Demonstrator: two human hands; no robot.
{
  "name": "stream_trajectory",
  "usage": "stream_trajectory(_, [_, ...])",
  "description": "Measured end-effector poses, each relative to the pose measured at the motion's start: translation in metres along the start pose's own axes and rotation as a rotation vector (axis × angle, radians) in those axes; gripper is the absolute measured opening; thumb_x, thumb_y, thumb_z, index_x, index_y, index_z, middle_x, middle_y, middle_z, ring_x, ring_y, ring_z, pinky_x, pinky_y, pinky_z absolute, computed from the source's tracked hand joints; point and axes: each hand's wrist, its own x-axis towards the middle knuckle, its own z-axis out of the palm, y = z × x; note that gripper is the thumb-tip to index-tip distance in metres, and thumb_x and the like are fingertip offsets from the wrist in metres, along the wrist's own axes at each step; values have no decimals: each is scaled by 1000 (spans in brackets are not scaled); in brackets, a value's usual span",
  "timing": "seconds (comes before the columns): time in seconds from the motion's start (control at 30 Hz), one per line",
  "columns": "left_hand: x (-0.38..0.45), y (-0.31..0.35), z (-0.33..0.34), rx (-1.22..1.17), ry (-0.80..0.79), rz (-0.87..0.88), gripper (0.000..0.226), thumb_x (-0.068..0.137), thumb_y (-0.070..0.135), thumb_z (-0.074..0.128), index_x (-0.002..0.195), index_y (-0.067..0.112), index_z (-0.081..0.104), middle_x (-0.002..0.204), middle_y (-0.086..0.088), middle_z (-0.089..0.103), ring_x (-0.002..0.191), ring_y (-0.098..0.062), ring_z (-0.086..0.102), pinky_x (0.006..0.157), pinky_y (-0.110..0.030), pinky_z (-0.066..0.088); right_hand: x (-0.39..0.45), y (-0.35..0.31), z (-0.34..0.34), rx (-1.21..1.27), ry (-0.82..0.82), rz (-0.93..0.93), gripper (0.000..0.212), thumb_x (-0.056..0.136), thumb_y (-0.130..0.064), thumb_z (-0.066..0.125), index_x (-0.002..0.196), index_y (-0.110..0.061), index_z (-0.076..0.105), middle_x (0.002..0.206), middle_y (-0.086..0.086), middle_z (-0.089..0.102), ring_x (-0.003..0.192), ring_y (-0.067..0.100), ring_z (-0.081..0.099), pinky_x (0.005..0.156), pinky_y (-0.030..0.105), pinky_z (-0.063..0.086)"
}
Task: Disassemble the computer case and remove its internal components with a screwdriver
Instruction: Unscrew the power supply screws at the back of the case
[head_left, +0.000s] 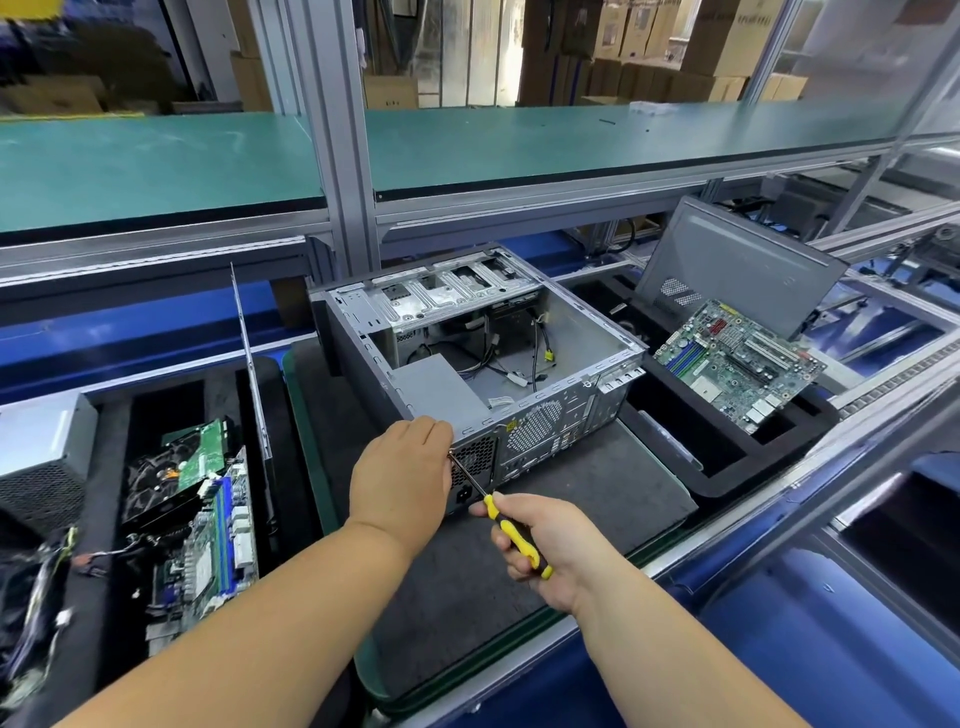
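At the frame's centre, the right hand (540, 551) grips the screwdriver (498, 514), tip at the computer case (540, 415) rear corner, where the left hand (402, 478) pinches.

The computer case (483, 364) rear wall stands directly ahead of the left hand (402, 480) fingers; above them its open top leaves room, crossed by loose cables (519, 353).

Both bare forearms reached forward toward the computer case (483, 358). The left hand (402, 480) lay at the case's near rear corner, back of the hand up, fingers bent over the top edge there. The right hand (540, 545) sat nearer than the case, just beside the left, fingers curled round the screwdriver (511, 530) handle.
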Motion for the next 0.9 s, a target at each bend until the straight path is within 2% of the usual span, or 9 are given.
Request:
stream_trajectory(0.17, [0,1,-1,14,-3,5,16,77,16,74,90,14,66,86,-1,65,77,-25,60,60,-36,47,-5,-5,5,-137,65,-65,31,104,-25,47,95,-10,72,58,1,50,43,11,30,45,22,23])
stream_trajectory(0.37, [2,3,-4,23,-5,9,17,74,14,76,88,14,67,83,0,65,73,-25,61,57,-36,47,-2,0,4,-311,136,-224,26,101,-25,50,92,-15,72,57,-1,55,42,13,33,46,24,31])
stream_trajectory(0.57, [0,4,-3,18,-13,-9,15,78,16,73,92,15,67,85,0,64,77,-25,61,61,-35,47,5,6,5,-495,186,-320,25,99,-30,51,83,-23,69,49,-6,52,36,7,37,49,24,31])
stream_trajectory(0.67, [1,4,-2,14,-17,-20,15,80,16,71,94,15,67,87,1,64,78,-24,61,63,-35,47,4,8,5,-656,223,-397,24,98,-34,51,84,-23,66,54,-6,52,48,9,44,54,26,35])
stream_trajectory(0.77, [1,3,0,11,-21,-27,14,84,18,67,98,17,66,91,2,64,83,-23,60,65,-34,46,1,9,7,-789,258,-458,25,100,-36,48,87,-20,62,60,-4,52,60,17,48,59,33,41])
stream_trajectory(0.9, [1,3,-1,10,-31,-26,15,83,18,68,98,16,66,91,1,64,81,-24,60,64,-34,45,-3,8,11,-940,312,-511,27,102,-37,43,89,-18,57,64,-4,50,68,23,51,64,37,46])
